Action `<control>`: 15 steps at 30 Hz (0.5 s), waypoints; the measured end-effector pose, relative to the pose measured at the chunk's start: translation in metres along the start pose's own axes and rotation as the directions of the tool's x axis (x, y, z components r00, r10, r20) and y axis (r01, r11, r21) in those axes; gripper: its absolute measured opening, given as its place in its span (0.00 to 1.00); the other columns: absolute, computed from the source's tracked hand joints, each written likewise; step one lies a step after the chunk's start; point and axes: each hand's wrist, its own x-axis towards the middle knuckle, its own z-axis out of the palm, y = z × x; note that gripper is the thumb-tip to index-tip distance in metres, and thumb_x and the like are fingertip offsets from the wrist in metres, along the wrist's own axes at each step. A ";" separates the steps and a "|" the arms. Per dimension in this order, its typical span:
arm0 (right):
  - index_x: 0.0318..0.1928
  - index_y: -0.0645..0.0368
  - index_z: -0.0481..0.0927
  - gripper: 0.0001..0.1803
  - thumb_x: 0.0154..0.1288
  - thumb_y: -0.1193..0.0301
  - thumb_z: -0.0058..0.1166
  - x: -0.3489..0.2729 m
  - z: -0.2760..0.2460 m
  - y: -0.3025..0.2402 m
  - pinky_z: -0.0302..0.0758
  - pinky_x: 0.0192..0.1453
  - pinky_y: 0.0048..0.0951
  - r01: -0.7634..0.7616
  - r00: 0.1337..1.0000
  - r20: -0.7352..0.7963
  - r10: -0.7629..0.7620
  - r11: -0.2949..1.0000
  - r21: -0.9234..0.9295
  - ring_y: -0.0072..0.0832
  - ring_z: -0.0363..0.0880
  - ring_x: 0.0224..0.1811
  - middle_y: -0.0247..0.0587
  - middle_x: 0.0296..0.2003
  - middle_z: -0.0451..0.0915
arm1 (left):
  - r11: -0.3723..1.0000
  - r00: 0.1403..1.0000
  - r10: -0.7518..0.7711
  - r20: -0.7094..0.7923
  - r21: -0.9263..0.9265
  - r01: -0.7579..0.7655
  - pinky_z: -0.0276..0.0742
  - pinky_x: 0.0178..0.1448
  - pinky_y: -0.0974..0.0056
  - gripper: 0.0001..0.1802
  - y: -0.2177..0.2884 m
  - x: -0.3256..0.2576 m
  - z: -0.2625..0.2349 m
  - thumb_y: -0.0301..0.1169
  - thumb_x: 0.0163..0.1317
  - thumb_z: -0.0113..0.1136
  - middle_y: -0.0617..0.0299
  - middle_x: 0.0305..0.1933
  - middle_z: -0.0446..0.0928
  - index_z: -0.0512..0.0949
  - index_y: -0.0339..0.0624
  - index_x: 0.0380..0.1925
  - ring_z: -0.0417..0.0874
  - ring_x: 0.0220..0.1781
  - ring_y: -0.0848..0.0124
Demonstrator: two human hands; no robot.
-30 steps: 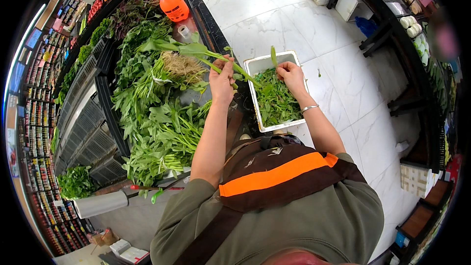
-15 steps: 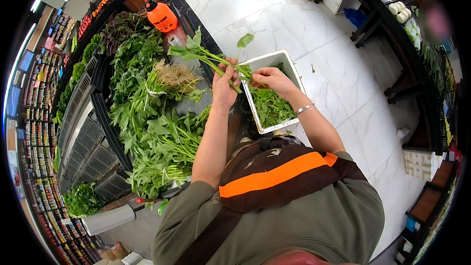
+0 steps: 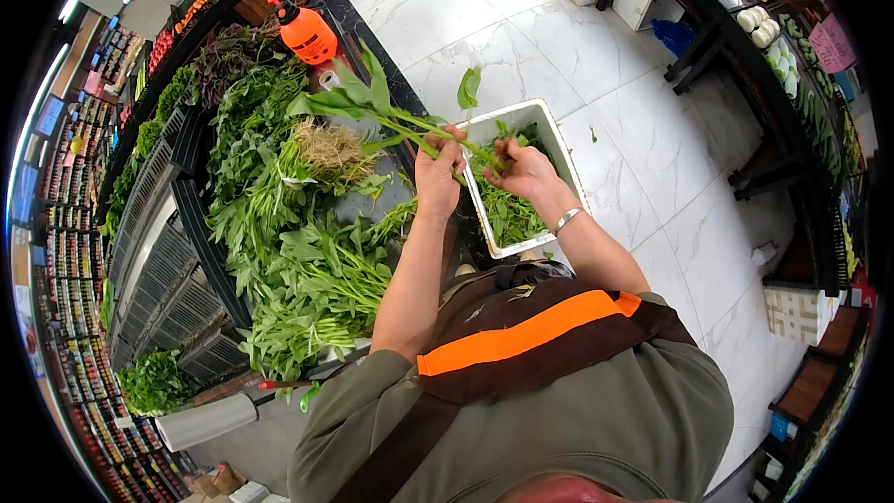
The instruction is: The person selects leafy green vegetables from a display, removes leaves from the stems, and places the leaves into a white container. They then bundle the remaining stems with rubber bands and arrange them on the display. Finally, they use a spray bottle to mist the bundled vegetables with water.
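My left hand [image 3: 440, 175] is closed round a few long leafy green stalks [image 3: 377, 115], which look like water spinach; their broad leaves point up and left over the counter. At the lower ends of these stalks my right hand [image 3: 527, 173], with a silver bangle on its wrist, pinches a stem; its fingertips are partly hidden. Below both hands stands a white foam box [image 3: 565, 151] holding loose leaves and stem pieces [image 3: 510, 214]. One leaf [image 3: 468, 88] sticks up past the box's far corner. To the left of my left hand lie heaps of green vegetables [image 3: 317, 270] and a bundle with pale roots [image 3: 328, 151].
An orange spray bottle [image 3: 307, 34] stands at the counter's far end. A roll [image 3: 207, 421] and black slatted racks [image 3: 168, 251] are at the left. White marble tiles [image 3: 624, 168] lie to the right, with another vegetable stand [image 3: 810, 177] beyond.
The stalks have tilted and swung so their leaves stand higher and further left. My right hand has moved slightly right and lower, its fingers turned inward. The foam box appears shifted slightly right.
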 end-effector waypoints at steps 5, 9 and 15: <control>0.44 0.51 0.74 0.13 0.73 0.57 0.43 0.038 -0.052 -0.016 0.64 0.61 0.49 0.019 0.999 -0.039 -0.022 0.997 -0.073 0.31 0.69 0.46 0.34 0.47 0.75 | 1.000 0.997 0.005 -0.077 0.001 -0.005 0.63 0.29 0.75 0.11 0.019 0.008 0.003 0.26 0.67 0.54 0.64 0.44 0.77 0.71 0.43 0.49 0.68 0.31 0.81; 0.60 0.57 0.71 0.28 0.72 0.50 0.42 0.044 -0.064 -0.035 0.58 0.67 0.45 -0.024 0.977 -0.205 -0.056 0.930 -0.368 0.31 0.65 0.56 0.42 0.57 0.72 | 0.999 0.996 -0.035 -0.087 -0.003 0.035 0.63 0.30 0.75 0.11 0.017 0.014 0.000 0.25 0.67 0.53 0.64 0.45 0.77 0.71 0.44 0.49 0.68 0.31 0.81; 0.59 0.61 0.73 0.25 0.68 0.59 0.53 -0.029 0.002 -0.022 0.66 0.59 0.31 0.511 0.859 0.402 -0.318 0.598 -0.618 0.22 0.70 0.56 0.41 0.54 0.75 | 0.989 0.990 -0.102 -0.093 0.102 0.111 0.62 0.30 0.76 0.11 0.006 0.006 0.004 0.26 0.66 0.55 0.66 0.43 0.77 0.72 0.44 0.48 0.69 0.31 0.81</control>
